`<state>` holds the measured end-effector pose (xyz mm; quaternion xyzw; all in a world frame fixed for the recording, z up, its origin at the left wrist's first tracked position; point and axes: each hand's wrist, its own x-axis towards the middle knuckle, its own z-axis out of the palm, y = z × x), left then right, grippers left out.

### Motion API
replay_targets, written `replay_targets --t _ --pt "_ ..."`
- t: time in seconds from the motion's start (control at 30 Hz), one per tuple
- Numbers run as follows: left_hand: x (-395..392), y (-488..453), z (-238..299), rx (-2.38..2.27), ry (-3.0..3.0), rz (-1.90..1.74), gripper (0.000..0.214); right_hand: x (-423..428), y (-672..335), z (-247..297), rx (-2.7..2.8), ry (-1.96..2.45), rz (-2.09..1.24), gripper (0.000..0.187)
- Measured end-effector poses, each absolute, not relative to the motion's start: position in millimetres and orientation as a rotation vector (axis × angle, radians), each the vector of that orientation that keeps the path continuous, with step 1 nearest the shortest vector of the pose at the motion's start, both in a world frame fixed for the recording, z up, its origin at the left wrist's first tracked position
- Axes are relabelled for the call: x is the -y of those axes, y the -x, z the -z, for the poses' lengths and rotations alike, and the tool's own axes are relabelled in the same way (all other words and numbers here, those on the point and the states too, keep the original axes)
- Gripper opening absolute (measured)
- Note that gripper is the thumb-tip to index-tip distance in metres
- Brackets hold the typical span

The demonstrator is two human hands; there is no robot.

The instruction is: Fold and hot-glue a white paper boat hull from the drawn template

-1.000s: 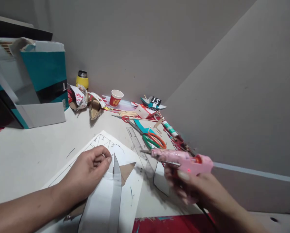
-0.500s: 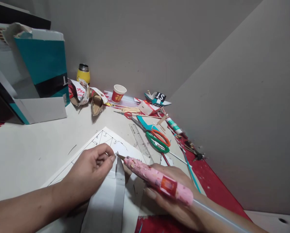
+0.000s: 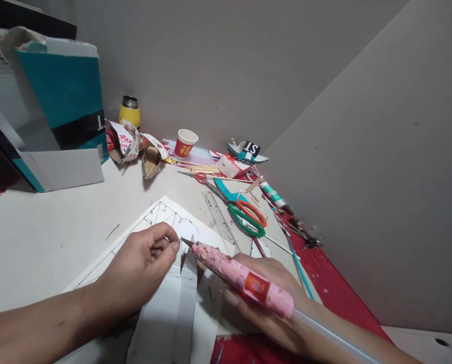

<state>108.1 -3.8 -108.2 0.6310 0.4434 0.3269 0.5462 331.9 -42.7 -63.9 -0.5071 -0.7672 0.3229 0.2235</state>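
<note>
My right hand (image 3: 271, 313) is wrapped round a pink hot glue gun (image 3: 237, 275), with a clear glue stick (image 3: 332, 333) coming out of its back end. The metal nozzle points left and reaches close to the fingertips of my left hand (image 3: 146, 258). That hand is closed, thumb and forefinger pinched on a small bit too tiny to name. Below the nozzle stands a folded white card piece (image 3: 165, 313). Beneath my left hand lies a white sheet with drawn black lines (image 3: 159, 212).
Green and orange scissors (image 3: 246, 218) lie beside a clear ruler (image 3: 220, 217). Farther back are a paper cup (image 3: 187, 144), a yellow bottle (image 3: 130, 114) and thin wooden sticks (image 3: 203, 169). A large teal and white box (image 3: 66, 86) stands at left; walls close the back and right.
The glue gun has shifted slightly left, its nozzle now nearer my left fingertips. My left hand stays in place.
</note>
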Motion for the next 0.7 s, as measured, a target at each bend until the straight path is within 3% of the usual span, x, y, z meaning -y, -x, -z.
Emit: replay_targets --t 0.3,0.7 --pt "4 -109 107 -1.06 -1.497 -0.788 0.017 45 -340 73 2.513 1.238 -0.463 0.033" --pt "4 -107 108 -1.05 -1.498 -0.777 0.018 45 -341 76 2.53 1.255 -0.445 0.036"
